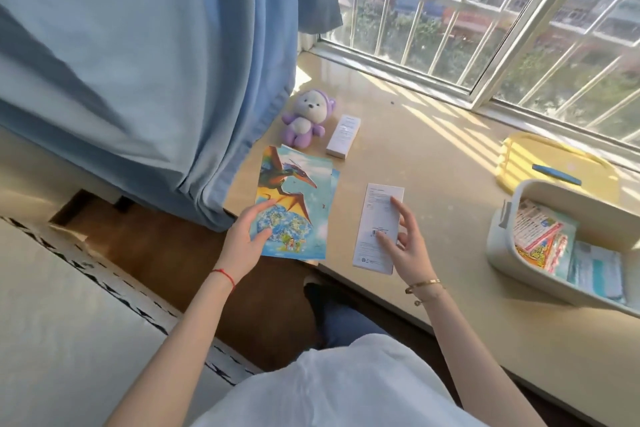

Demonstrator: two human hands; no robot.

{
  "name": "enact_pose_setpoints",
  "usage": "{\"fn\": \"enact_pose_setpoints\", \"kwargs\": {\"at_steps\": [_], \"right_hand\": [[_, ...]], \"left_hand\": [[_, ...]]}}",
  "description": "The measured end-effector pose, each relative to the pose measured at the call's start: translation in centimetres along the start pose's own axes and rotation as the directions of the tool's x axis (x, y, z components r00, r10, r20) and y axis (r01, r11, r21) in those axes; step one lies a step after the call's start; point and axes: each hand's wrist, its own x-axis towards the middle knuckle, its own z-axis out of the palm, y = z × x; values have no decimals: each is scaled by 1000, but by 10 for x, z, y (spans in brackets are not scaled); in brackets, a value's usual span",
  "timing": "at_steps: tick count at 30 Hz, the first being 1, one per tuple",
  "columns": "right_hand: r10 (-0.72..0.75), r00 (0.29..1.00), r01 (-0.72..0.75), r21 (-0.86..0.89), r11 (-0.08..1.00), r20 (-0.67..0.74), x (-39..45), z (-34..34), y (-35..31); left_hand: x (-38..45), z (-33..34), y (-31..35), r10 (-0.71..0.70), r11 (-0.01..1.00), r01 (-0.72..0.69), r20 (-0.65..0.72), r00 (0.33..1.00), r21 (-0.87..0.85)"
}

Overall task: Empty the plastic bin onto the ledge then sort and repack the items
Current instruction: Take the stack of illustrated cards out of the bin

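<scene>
A home bedroom: blue curtain (138,80), barred window (485,10), plush toy (306,118).

Blue curtain (138,80) hangs left of barred window (485,10); sunlight stripes the beige ledge (433,156); brown floor (166,246) below.

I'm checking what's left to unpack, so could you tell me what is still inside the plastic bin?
The plastic bin holds colourful printed packets and teal-and-white packets; anything beneath them is covered.
</scene>
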Motion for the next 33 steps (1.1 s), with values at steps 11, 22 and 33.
{"fn": "enact_pose_setpoints", "kwargs": {"at_steps": [11,22,33], "right_hand": [[96,991,-97,-2,995,-96,151,56,-22],[205,953,-222,-56,973,-225,315,91,-7],[200,953,-245,-189,951,-226,405,118,80]], "left_hand": [[169,-37,-21,-63,997,67,126,990,-29],[286,-43,-63,-105,994,107,205,973,0],[353,-22,-117,-145,983,167,233,962,-81]]}}
